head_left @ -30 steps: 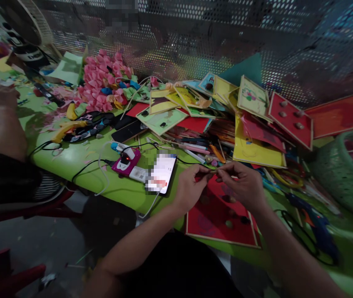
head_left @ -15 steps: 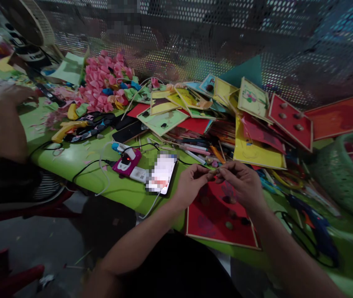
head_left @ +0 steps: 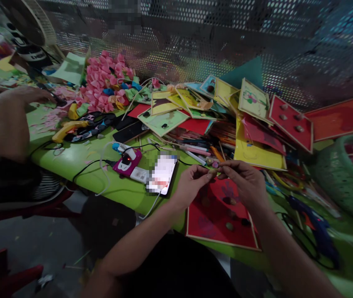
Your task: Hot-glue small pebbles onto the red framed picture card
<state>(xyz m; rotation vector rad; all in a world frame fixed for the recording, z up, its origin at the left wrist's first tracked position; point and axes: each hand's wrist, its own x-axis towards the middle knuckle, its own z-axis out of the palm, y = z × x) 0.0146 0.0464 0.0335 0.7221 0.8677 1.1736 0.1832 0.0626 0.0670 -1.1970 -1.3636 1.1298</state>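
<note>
My left hand (head_left: 192,184) and my right hand (head_left: 247,180) meet fingertip to fingertip over the far edge of a red card (head_left: 216,223) framed with pale sticks. Both thumbs and forefingers are pinched together. Whatever lies between them is too small and dark to name. On the card sit several small stones, among them a greenish stone (head_left: 229,226) and a black stone (head_left: 245,222). Faint purple drawings show on the red surface. Left of my left hand lies a lit phone (head_left: 168,165) with a cable plugged in.
A purple power strip (head_left: 127,163) with plugs sits left of the phone. Framed cards (head_left: 254,99) pile up behind my hands. To the right are a blue glue gun (head_left: 315,225) and a green basket (head_left: 334,165). Another person's hand (head_left: 24,97) works at the left near pink paper pieces (head_left: 103,82).
My right fingers have shifted slightly upward and straightened a little, with my left hand nearly still. The other person's hand has moved right, toward a dark tool.
</note>
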